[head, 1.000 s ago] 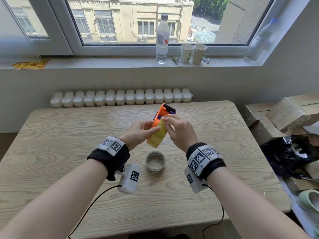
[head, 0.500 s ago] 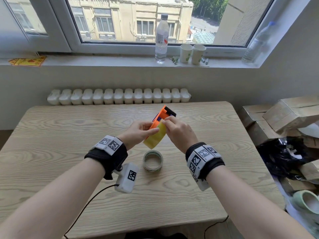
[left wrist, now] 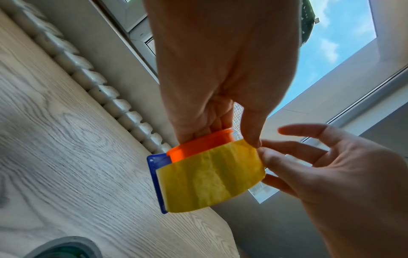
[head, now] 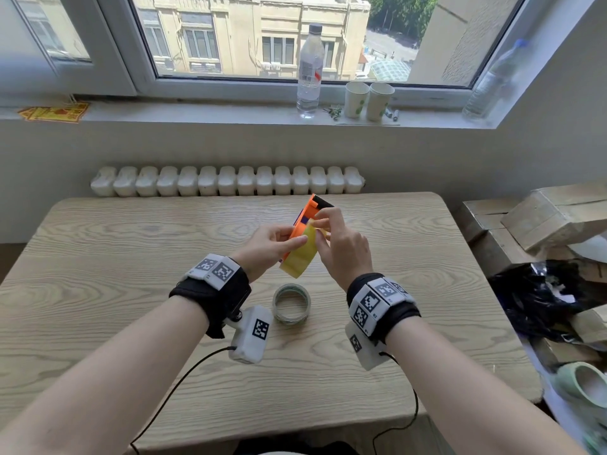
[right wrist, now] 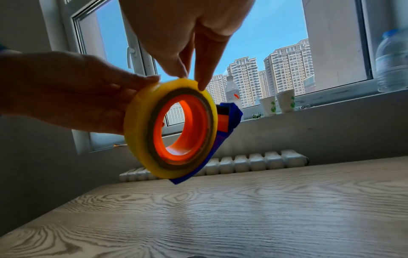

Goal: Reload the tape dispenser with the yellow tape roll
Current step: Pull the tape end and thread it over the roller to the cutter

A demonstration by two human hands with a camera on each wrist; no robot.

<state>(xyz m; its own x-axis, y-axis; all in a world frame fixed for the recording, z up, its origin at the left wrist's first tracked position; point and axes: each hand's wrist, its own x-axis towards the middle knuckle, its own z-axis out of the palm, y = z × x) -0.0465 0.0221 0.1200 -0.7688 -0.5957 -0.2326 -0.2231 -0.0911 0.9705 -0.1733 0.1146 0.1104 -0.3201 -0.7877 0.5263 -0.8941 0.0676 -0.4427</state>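
The orange tape dispenser [head: 310, 210] is held in the air above the middle of the table. The yellow tape roll [head: 300, 256] sits on its orange hub [right wrist: 187, 129], with the blue part [right wrist: 229, 113] behind it. My left hand [head: 295, 239] grips the dispenser from the left, its thumb [left wrist: 253, 139] resting on the roll's outer band [left wrist: 209, 176]. From the right, my right hand [head: 318, 233] pinches the roll's upper rim with thumb and finger [right wrist: 202, 82]. Its other fingers [left wrist: 309, 132] are spread.
A thin, nearly used-up tape ring [head: 291, 307] lies on the wooden table [head: 98, 264] just under my hands. A radiator [head: 226, 180] runs behind the table. Bottles [head: 309, 67] and paper cups [head: 368, 100] stand on the sill. Cardboard boxes [head: 551, 215] are stacked at the right.
My right fingers have shifted a little up the roll toward the dispenser's head. Both hands and the dispenser stay in nearly the same spot.
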